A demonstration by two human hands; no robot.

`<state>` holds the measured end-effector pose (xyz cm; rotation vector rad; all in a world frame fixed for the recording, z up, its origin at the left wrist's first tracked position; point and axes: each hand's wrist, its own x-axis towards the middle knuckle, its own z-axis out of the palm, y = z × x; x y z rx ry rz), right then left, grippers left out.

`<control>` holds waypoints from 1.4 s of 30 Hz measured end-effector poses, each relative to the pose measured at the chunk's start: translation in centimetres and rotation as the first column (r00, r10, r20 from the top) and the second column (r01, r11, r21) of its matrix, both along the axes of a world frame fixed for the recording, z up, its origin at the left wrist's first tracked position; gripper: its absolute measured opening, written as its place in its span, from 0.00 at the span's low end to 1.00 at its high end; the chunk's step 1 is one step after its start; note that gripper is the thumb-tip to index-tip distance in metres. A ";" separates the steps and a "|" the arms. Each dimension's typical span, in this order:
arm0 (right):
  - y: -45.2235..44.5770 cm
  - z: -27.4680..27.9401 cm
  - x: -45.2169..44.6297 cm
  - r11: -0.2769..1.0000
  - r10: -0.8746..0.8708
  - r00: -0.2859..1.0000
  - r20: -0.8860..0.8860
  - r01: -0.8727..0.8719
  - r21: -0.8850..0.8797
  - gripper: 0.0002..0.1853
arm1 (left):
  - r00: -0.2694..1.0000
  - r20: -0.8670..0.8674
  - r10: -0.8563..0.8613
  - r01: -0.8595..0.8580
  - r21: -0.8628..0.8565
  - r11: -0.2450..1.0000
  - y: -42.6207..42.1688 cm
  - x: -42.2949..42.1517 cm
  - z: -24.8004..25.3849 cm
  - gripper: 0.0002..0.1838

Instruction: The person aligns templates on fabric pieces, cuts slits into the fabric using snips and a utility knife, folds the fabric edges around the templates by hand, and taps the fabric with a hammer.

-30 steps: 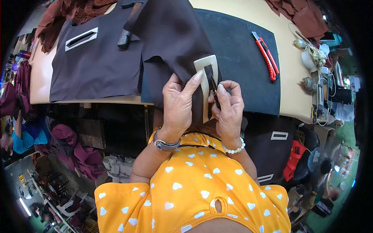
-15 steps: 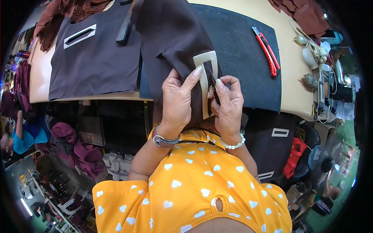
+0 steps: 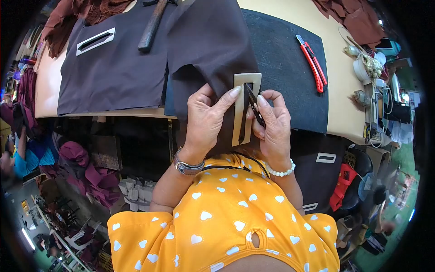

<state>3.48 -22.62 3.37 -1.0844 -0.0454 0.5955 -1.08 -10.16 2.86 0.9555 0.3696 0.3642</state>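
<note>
Found a pale frame [image 3: 238, 115] on a dark brown sheet [image 3: 213, 43], held between both hands across the near edge of the tabletop [image 3: 342, 97]. Noted, against the view half a second earlier, a slight shift to the right and a straighter stand of the frame, with a dark pointed tool [image 3: 258, 115] now leaning more, its tip near the far end of the opening; judged a re-angling for close work there, likely unfinished. Found the left hand [image 3: 206, 120] closed on frame and sheet, thumb on top, fingers largely hidden. Found the right hand [image 3: 275, 124] pinched tightly on the tool. Cannot tell any contact between tip and opening edge. Observed to the right a black mat [image 3: 285, 59] bearing a red utility knife [image 3: 312, 63]. Recorded to the left a dark panel [image 3: 113, 79] under a hammer [image 3: 152, 32].
</note>
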 end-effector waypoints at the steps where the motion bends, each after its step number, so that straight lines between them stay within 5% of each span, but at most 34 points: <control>1: 0.0 0.0 0.0 1.000 0.001 1.000 0.000 -0.001 0.000 0.12 | 1.000 -0.002 -0.007 0.007 0.015 1.000 0.1 0.0 0.1 0.09; 11: 0.5 -0.7 -0.4 0.997 -0.062 0.997 0.051 0.065 -0.050 0.10 | 0.996 -0.060 -0.070 0.077 0.123 0.989 0.9 0.5 0.2 0.08; 19: 0.7 1.6 -0.7 0.998 -0.050 0.999 0.004 0.050 -0.046 0.11 | 0.982 0.060 0.181 -0.173 -0.116 0.978 -1.3 3.3 0.3 0.05; 25: 1.8 0.6 -0.6 0.992 -0.124 0.991 0.053 0.125 -0.017 0.11 | 0.948 0.041 0.317 -0.317 -0.019 0.948 -2.5 3.4 0.8 0.07; 42: 2.3 0.0 -0.6 0.961 -0.262 0.961 0.092 0.251 0.112 0.11 | 0.965 0.125 0.232 -0.227 -0.055 0.972 -2.7 2.6 0.6 0.06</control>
